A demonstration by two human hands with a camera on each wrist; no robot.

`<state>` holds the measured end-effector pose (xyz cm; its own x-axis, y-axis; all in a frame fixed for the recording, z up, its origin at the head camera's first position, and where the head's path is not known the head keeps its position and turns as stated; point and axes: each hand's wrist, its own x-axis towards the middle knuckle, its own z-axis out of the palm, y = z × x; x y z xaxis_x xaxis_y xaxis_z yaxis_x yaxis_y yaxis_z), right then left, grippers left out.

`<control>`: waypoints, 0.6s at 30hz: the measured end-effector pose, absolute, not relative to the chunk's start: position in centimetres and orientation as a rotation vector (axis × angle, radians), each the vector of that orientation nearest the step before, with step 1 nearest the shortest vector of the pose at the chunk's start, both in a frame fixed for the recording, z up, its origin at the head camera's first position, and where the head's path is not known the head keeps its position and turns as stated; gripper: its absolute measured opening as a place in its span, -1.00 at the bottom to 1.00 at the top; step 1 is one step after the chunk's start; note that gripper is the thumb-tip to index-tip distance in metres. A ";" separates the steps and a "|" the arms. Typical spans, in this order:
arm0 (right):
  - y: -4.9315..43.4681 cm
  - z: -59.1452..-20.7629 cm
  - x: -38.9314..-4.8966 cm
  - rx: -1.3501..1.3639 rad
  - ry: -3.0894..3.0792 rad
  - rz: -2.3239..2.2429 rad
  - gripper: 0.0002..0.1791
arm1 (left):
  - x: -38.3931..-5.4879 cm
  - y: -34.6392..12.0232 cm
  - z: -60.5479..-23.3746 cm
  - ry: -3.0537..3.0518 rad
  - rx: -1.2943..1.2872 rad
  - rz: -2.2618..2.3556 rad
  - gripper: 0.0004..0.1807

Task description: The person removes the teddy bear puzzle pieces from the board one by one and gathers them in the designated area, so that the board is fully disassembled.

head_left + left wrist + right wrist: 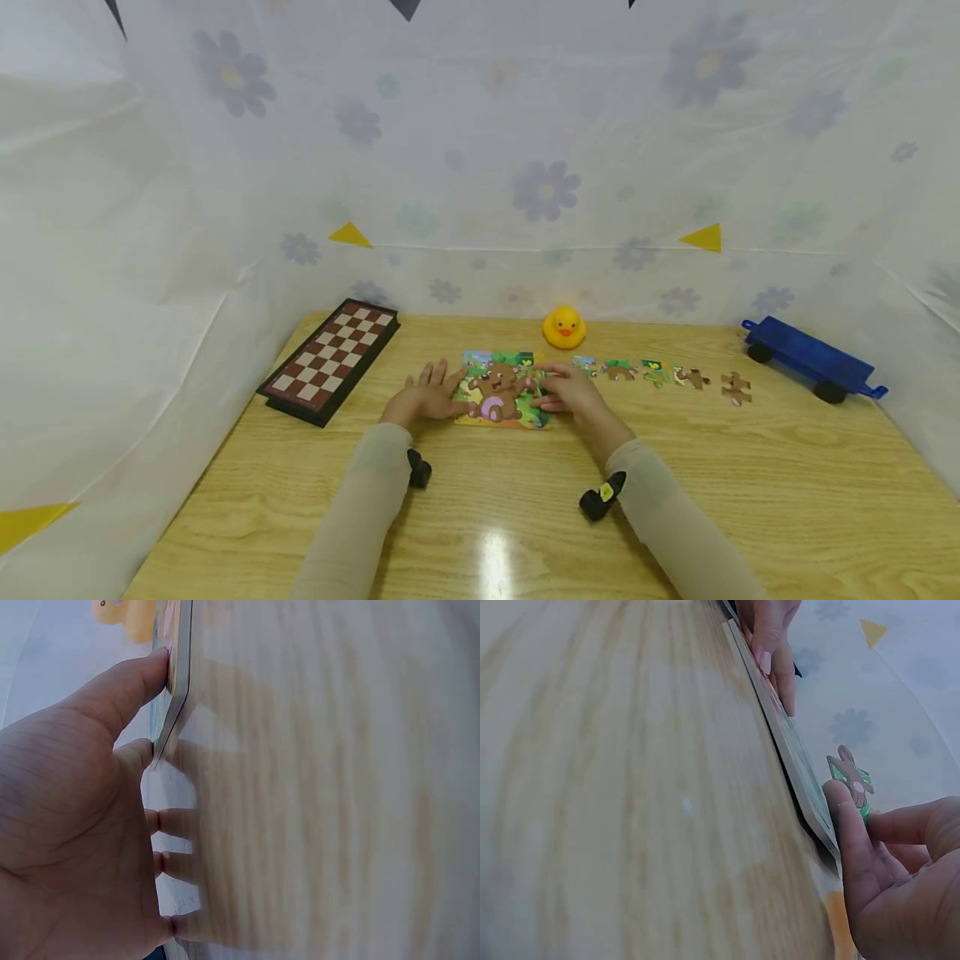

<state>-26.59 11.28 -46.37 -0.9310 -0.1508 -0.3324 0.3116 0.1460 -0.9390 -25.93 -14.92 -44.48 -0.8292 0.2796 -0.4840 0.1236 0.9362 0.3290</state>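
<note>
Near: bear puzzle (498, 396) laid flat on table (510, 479), apparently steadied by left hand (429, 397), thumb at its edge, fingers spread | At its right side: small piece (850, 780) pinched by right hand (576, 395), mostly left uncovered | Right: loose pieces (618, 367) spaced apart, likely for easy picking | Behind: yellow duck (564, 328)

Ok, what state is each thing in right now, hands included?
Puzzle board: picture side up
Left hand: fingers spread, thumb touching the puzzle board
Right hand: pinching a puzzle piece
Loose pieces: unjoined, in a row on the table
Chessboard: folded
Duck: upright
Blue trailer: standing on its wheels
</note>
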 end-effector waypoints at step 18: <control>17.9 -46.0 -25.4 0.169 2.046 -1.969 -0.50 | -25.8 -14.9 -44.1 2.549 0.314 0.364 -0.13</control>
<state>-25.39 17.86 -46.02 -0.9493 -0.1187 -0.2911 0.2863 0.0560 -0.9565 -25.81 -14.90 -44.06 -0.8267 0.2937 -0.4799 0.1479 0.9363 0.3184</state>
